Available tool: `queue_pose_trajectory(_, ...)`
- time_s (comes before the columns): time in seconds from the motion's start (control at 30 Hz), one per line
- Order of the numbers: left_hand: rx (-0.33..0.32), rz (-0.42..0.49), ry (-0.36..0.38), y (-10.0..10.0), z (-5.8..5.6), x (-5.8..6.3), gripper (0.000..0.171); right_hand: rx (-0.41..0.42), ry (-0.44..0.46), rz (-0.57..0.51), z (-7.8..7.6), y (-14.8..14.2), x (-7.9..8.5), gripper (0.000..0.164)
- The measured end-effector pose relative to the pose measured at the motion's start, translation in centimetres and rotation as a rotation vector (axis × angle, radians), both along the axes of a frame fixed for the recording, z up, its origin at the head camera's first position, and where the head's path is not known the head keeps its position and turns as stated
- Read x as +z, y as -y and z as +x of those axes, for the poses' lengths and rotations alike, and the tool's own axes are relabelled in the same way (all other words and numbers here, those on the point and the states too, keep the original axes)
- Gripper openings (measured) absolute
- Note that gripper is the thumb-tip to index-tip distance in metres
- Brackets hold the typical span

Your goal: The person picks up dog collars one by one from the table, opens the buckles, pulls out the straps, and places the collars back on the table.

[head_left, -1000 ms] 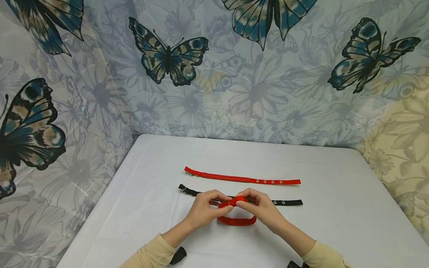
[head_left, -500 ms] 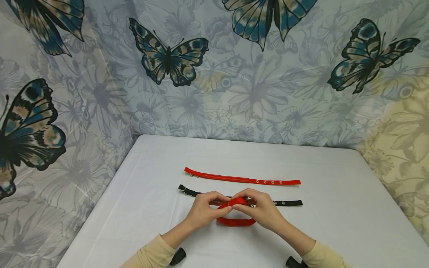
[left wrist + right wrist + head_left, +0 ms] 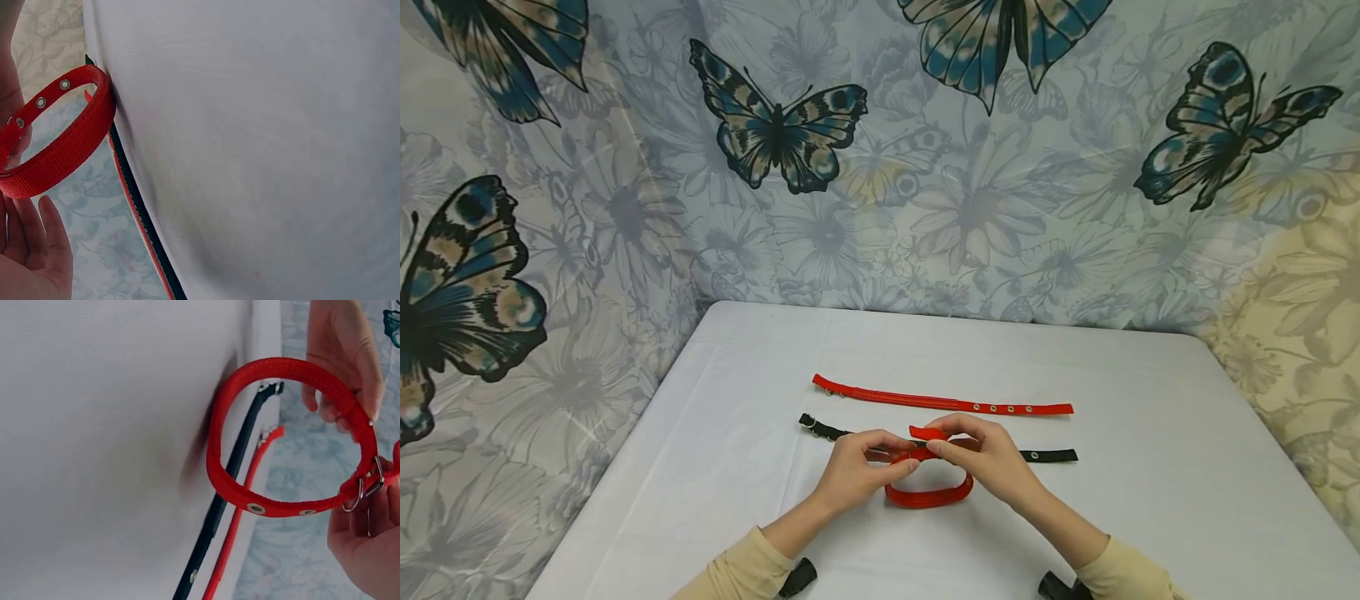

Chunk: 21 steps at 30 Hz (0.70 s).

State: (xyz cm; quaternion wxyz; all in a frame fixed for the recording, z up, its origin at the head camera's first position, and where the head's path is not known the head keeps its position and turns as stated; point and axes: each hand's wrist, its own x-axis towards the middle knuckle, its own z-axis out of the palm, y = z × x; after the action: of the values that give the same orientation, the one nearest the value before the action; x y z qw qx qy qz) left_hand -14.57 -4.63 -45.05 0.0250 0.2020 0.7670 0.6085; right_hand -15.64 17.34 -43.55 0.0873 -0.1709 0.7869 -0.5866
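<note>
Both hands hold a red collar (image 3: 928, 499) bent into a loop above the table. My left hand (image 3: 859, 471) pinches the left part of its upper side between thumb and fingers. On the other side, my right hand (image 3: 992, 458) pinches the strap, whose free end (image 3: 927, 432) sticks up past the fingertips. A metal buckle (image 3: 375, 478) with a D-ring shows by the right hand in the right wrist view, the strap running into it. Metal eyelets (image 3: 41, 102) line the band in the left wrist view. Fingers hide part of the buckle area in the head view.
Behind the hands a black collar (image 3: 1049, 456) lies on the white table (image 3: 760, 350), partly covered by them. A second red collar (image 3: 910, 398) lies straight farther back. Butterfly-patterned cloth (image 3: 970, 208) hangs behind the table.
The right hand has shifted its pinch on the strap, and the strap's free end now points up and left above the fingers. The left hand has stayed nearly still.
</note>
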Motion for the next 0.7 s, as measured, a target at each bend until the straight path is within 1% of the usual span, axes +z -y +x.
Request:
queue_pose_trajectory(0.13, 0.021, -0.001, 0.067, -0.1, -0.8, -1.4, 0.015, -0.087, 0.048, 0.04, -0.3, 0.1, 0.3, 0.028)
queue_pose_trajectory(0.23, 0.029, -0.002, 0.11, 0.0, -1.3, -1.8, 0.014, -0.15, 0.078, 0.075, -0.8, 0.0, 0.5, 0.03)
queue_pose_trajectory(0.3, 0.035, -0.012, 0.128, 0.0, -1.6, -1.9, 0.014, -0.171, 0.108, 0.071, -1.1, -0.2, 0.5, 0.032)
queue_pose_trajectory(0.47, 0.045, -0.035, 0.144, 0.0, -2.3, -2.1, 0.015, -0.172, 0.164, 0.018, -2.0, -0.6, 0.0, 0.039)
queue_pose_trajectory(0.57, 0.051, -0.049, 0.129, 0.0, -2.6, -2.2, 0.02, -0.199, 0.214, -0.018, -2.4, -0.7, -0.3, 0.041)
queue_pose_trajectory(0.7, 0.055, -0.068, 0.124, -0.1, -2.8, -2.3, 0.028, -0.235, 0.297, -0.066, -2.7, -0.7, -0.5, 0.045)
